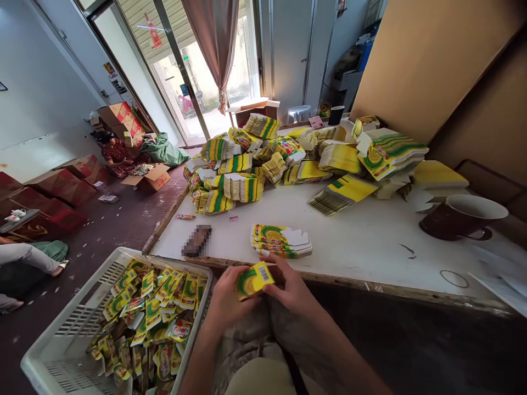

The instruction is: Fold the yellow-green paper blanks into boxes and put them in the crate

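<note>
Evidently both forearms reach up from the lower edge of the view, wrists bent inward, so that the two hands meet over the lap, just in front of the worktable's near edge. The left hand (231, 299) curls around the left end of a small yellow-and-green cardboard carton (251, 282), gripping it from the side and below. The right hand (290, 285) has its thumb pressed near the right end of the same carton, so this one too is grasping it, while its fingers arch above, toward a short stack of flat, glossy yellow, green and white printed cartons (276, 240) on the white-topped wooden worktable (362, 241). The held carton is tilted, its printed faces turned upward.

As for labels, a black-striped barcode (263, 271) shows on the held carton's yellow end, and a round golden-yellow design with green around it covers the broader face. The short stack repeats that round design beside a band of coloured lettering, too small to read. On the left, a white slotted plastic crate (43, 351) contains many similar yellow-and-green cartons (153, 312), some bearing a red logo whose letters cannot be made out
</note>
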A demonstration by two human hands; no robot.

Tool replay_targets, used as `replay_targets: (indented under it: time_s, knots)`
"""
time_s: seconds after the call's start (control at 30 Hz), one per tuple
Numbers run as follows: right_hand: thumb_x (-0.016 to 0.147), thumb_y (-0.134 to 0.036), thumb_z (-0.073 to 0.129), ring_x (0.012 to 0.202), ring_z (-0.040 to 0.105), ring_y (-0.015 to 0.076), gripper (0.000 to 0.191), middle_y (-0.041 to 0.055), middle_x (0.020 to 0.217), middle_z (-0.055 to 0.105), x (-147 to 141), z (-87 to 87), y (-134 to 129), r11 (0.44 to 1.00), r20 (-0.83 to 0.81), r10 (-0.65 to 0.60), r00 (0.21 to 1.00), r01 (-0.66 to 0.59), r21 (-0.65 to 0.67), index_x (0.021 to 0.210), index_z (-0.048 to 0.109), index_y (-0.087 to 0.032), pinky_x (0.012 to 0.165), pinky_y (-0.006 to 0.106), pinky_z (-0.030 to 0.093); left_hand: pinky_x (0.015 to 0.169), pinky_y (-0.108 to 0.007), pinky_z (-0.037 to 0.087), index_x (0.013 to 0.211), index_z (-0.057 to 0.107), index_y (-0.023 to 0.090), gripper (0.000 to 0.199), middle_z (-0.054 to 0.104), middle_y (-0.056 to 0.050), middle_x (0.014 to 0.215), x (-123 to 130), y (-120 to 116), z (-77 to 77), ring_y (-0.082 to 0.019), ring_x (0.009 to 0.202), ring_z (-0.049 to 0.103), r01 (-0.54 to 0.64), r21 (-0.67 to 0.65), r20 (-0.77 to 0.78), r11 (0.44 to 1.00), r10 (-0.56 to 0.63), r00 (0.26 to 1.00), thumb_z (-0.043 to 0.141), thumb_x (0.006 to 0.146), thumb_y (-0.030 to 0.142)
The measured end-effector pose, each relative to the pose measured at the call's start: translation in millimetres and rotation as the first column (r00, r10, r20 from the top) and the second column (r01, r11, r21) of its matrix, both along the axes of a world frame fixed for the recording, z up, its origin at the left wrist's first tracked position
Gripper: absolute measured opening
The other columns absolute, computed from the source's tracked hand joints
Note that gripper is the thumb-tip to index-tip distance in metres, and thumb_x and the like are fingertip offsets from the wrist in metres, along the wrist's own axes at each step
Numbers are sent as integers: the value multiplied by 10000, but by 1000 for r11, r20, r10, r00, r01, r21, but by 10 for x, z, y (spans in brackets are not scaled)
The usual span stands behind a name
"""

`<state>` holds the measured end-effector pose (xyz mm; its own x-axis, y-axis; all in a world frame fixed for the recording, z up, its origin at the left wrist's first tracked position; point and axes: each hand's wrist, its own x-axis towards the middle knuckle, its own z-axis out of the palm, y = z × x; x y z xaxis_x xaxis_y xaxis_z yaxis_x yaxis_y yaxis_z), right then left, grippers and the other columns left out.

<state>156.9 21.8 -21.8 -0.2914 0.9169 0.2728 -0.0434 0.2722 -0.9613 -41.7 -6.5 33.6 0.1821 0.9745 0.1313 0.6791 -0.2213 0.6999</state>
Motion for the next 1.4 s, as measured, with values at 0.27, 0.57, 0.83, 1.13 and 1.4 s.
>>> replay_targets:
  time_s: [0.27, 0.57, 0.83, 1.13, 1.4]
  knots:
    - [885, -241, 621, 1109, 630, 314, 396, 180, 1166, 693, 286, -41, 724, 864, 659, -503, 560, 355, 358, 1263, 615, -122, 955, 448, 493, 1044, -570, 420, 1193, 639, 112, 659, 660, -222, 1236, -1409, -109, 158, -430, 1224, 564, -542, 108, -515, 833, 513, 687, 727, 679, 514]
    - [892, -151, 585, 1072, 591, 286, 372, 155, 1159, 682, 236, -277, 765, 845, 756, -529, 384, 318, 430, 1264, 609, -148, 941, 392, 407, 1051, -430, 481, 1231, 652, 222, 510, 685, -100, 1282, -673, 60, -133, -288, 1216, 622, -174, -167, -140, 970, 152, 978, 683, 790, 476]
    - [897, -186, 620, 1031, 590, 285, 351, 146, 1102, 684, 221, -218, 754, 844, 796, -524, 304, 312, 436, 1246, 603, -157, 934, 395, 379, 1038, -398, 499, 1251, 654, 256, 492, 704, -64, 1254, -132, 122, -225, -263, 1169, 644, 67, -277, -26, 959, -77, 997, 729, 797, 430]
    - [889, -202, 637, 1032, 606, 307, 343, 165, 1100, 691, 223, -94, 746, 847, 804, -520, 287, 296, 442, 1229, 611, -162, 922, 414, 387, 1023, -410, 504, 1246, 659, 263, 493, 707, -69, 1247, -90, 59, -283, -268, 1166, 645, 125, -327, 63, 937, -110, 992, 748, 784, 413]
    - [877, -225, 658, 1001, 620, 307, 319, 168, 1065, 701, 286, -37, 774, 882, 823, -462, 330, 272, 385, 1186, 636, -145, 928, 407, 382, 965, -397, 535, 1253, 655, 243, 506, 704, -91, 1253, -67, 42, -325, -272, 1156, 655, 163, -349, 103, 923, -135, 985, 749, 782, 402]
